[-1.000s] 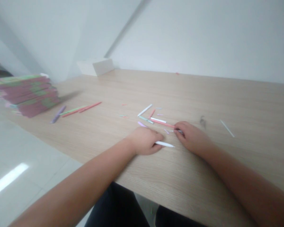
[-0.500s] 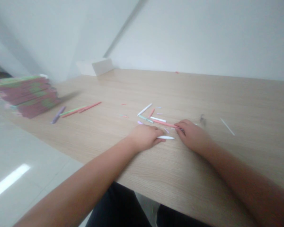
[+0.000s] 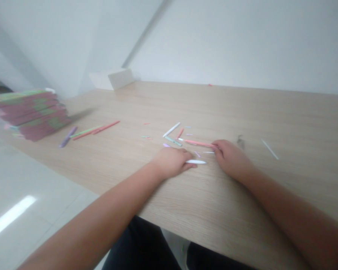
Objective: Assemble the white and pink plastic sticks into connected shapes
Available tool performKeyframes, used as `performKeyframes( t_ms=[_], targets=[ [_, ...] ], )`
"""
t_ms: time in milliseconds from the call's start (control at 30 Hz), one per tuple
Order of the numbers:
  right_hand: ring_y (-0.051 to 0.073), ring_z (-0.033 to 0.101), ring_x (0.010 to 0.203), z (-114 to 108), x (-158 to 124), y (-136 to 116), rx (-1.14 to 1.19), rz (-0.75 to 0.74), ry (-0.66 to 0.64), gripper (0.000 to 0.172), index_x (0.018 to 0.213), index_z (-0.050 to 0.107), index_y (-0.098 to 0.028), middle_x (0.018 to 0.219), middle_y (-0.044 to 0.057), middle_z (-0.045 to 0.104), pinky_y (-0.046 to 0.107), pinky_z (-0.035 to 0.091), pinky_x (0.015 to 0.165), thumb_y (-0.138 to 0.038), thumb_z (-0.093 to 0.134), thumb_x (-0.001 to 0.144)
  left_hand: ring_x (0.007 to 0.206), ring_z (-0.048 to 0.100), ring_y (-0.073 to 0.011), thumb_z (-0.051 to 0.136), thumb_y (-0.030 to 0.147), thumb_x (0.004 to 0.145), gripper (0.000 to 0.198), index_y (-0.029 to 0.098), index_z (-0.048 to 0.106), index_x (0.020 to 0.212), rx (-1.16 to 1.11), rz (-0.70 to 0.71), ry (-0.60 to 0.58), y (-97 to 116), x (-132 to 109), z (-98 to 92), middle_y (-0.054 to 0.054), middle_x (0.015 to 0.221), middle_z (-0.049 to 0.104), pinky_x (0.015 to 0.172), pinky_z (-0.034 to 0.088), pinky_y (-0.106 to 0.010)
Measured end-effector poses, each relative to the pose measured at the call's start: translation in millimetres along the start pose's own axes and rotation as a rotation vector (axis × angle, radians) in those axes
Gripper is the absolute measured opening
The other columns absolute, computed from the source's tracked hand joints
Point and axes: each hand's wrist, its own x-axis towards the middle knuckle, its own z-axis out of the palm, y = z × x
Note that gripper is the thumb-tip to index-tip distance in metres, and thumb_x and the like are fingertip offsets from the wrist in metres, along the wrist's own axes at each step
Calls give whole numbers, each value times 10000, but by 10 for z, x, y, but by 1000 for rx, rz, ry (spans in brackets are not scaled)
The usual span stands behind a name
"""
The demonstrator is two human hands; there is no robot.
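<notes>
My left hand rests on the wooden tabletop, its fingers curled over the near end of a white tapered stick. The stick's pointed tip sticks out to the right. My right hand pinches the end of a pink stick, and its fingers hide that end. Close to both hands lie a thin white sliver, a small lilac piece and a mint stick. A longer white stick lies just beyond them.
Small coloured scraps surround the hands. Purple, green and coral sticks lie further left, near a maroon-and-green stack of flat sheets. A thin white stick lies right. A pale box stands at the far wall; the tabletop's near edge drops to a tiled floor.
Both hands have moved slightly away from the lower edge of the view, carrying the white and pink sticks with them. The pink stick now lies flatter across the table.
</notes>
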Motion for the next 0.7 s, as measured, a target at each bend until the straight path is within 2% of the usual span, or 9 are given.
performKeyframes(
  t_ms=[100, 333, 433, 567, 633, 700],
  targets=[
    [298, 668, 944, -17, -9, -22, 37, 48, 27, 309, 1024, 625, -215, 996, 131, 706, 454, 515, 835, -360, 357, 1070, 976, 742, -259, 442, 571, 1044, 453, 279, 691, 1286, 16, -24, 13, -13, 1, -2, -59, 1092, 774, 774, 544, -352],
    [250, 616, 811, -69, -56, -28, 163, 113, 103, 312, 964, 578, -236, 847, 68, 657, 382, 453, 733, -405, 338, 1070, 892, 728, -253, 387, 620, 1044, 507, 231, 712, 1046, 52, -144, 54, -65, 12, 24, -73, 984, 769, 752, 523, -353],
    [201, 577, 734, -87, -64, -46, 312, 138, 34, 363, 894, 586, -241, 779, 30, 621, 341, 440, 693, -477, 370, 1065, 857, 726, -259, 368, 656, 1033, 549, 222, 705, 1002, 72, -217, 63, -94, 17, 45, -84, 957, 768, 713, 506, -349],
    [124, 458, 563, -122, -55, -137, 706, 304, -72, 418, 955, 621, -224, 730, -9, 548, 274, 359, 528, -619, 488, 999, 851, 732, -283, 367, 673, 1021, 560, 228, 705, 1000, 91, -365, 86, -130, 25, 55, -101, 951, 771, 662, 484, -347],
    [102, 414, 524, -149, -56, -184, 871, 364, -129, 429, 975, 627, -216, 716, -24, 530, 257, 302, 476, -642, 576, 949, 868, 734, -289, 386, 675, 1014, 545, 235, 707, 1027, 85, -393, 95, -141, 29, 57, -102, 960, 771, 657, 480, -347],
    [91, 390, 507, -175, -63, -213, 957, 376, -201, 429, 909, 618, -209, 662, -38, 503, 250, 263, 459, -637, 624, 928, 872, 733, -291, 403, 683, 1004, 542, 233, 702, 1045, 78, -402, 97, -149, 32, 63, -103, 963, 769, 657, 479, -350]
  ],
)
